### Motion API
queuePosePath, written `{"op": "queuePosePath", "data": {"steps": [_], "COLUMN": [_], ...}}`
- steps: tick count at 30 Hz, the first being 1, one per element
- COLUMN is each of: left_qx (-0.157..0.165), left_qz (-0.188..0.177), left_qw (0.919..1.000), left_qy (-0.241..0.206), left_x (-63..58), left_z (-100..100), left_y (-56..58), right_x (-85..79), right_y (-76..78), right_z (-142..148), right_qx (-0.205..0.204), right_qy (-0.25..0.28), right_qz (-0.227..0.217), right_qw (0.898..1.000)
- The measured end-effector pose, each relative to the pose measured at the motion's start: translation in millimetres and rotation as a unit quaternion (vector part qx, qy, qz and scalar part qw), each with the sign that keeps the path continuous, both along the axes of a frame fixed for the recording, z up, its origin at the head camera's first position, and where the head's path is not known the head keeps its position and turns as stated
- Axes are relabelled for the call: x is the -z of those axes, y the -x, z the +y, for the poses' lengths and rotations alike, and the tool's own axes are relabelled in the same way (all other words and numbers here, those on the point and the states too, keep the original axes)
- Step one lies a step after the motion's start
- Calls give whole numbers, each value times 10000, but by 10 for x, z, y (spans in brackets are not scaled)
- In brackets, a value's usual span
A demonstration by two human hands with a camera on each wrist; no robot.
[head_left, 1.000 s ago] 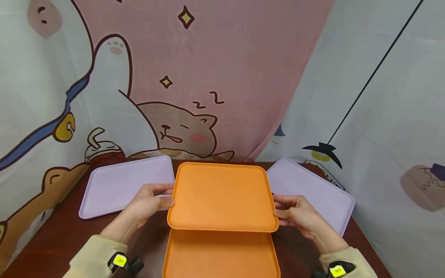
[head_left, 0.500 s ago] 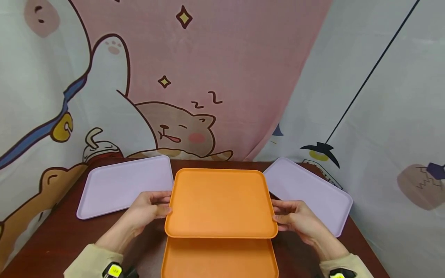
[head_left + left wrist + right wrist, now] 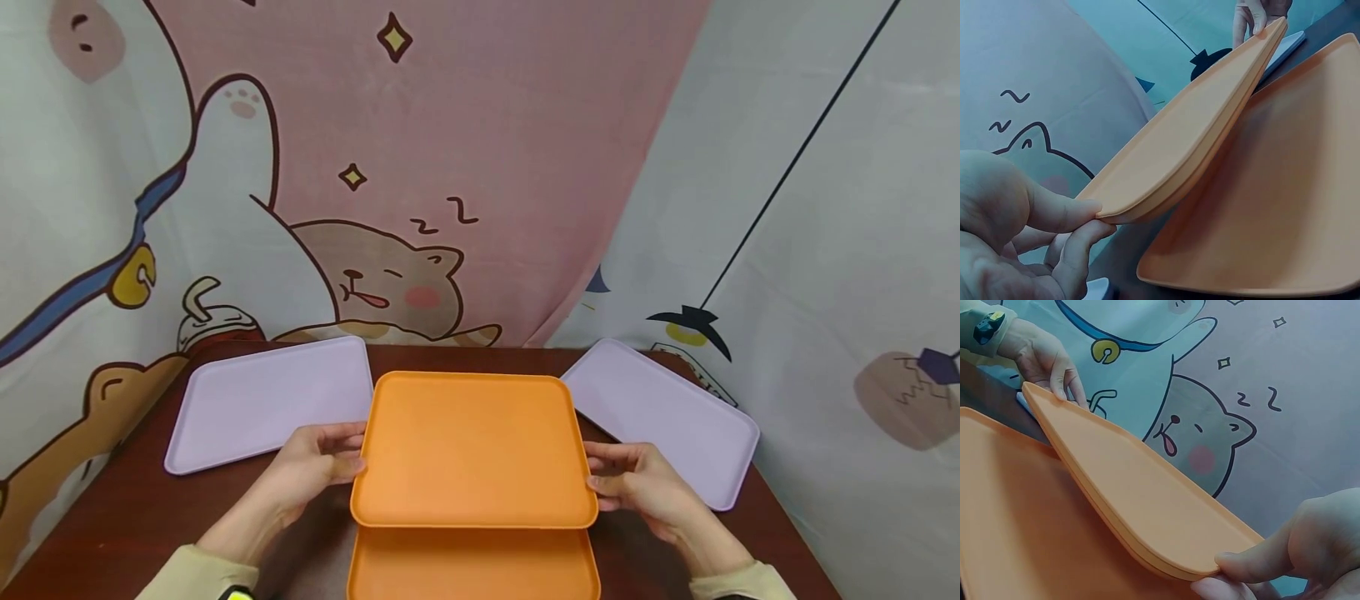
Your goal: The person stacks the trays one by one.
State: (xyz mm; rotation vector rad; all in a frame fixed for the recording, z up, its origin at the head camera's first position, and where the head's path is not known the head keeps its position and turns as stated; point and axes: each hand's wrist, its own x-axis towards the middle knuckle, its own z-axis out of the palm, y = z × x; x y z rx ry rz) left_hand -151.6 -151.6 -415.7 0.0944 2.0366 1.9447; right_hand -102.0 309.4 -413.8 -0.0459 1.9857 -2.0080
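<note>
Raised orange tray [image 3: 472, 454] gripped at both side edges

One backdrop cloth [image 3: 525, 158], printed with cartoon animals, hangs behind one dark reddish-brown table [image 3: 97, 521]. Of orange trays, one lower orange tray [image 3: 472, 567] lies nearest the person, and the raised orange tray is held above it, covering its far part in the head view. The raised piece shows a doubled edge in both wrist views; whether that is one rim or two trays nested cannot be told. Two lilac trays lie flat on the table: the left lilac tray [image 3: 273, 404] beyond the left hand, the right lilac tray [image 3: 667, 421] beyond the right hand and turned at a slant.

Two cream sleeves [image 3: 198, 575] reach in from below, and two bare hands extend from them. The left hand [image 3: 303, 467] pinches the left edge of the raised orange tray, and the right hand [image 3: 641, 483] pinches the right edge, so the tray sits between them. In each wrist view the near hand's thumb presses on the rim from above, the left thumb [image 3: 1063, 212] and the right thumb [image 3: 1260, 553] alike, with bent fingers underneath. Smallest is a dark wrist device [image 3: 989, 328] at the left cuff.
</note>
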Motion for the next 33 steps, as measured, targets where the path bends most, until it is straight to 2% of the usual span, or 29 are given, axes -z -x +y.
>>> {"op": "queuePosePath", "data": {"steps": [12, 21, 33], "left_qx": [162, 36, 101], "left_qz": [-146, -166, -276], "left_qw": [9996, 9998, 9995], "left_qy": [-196, -38, -118], "left_x": [141, 209, 308], "left_z": [-67, -69, -75], "left_y": [-149, -235, -320], "right_x": [143, 166, 270], "right_y": [-100, -179, -284], "right_z": [-13, -14, -5], "right_qx": [-32, -48, -104], "right_qy": [-80, -113, -220], "right_qz": [-204, -257, -349], "right_qw": [9998, 9996, 9991]}}
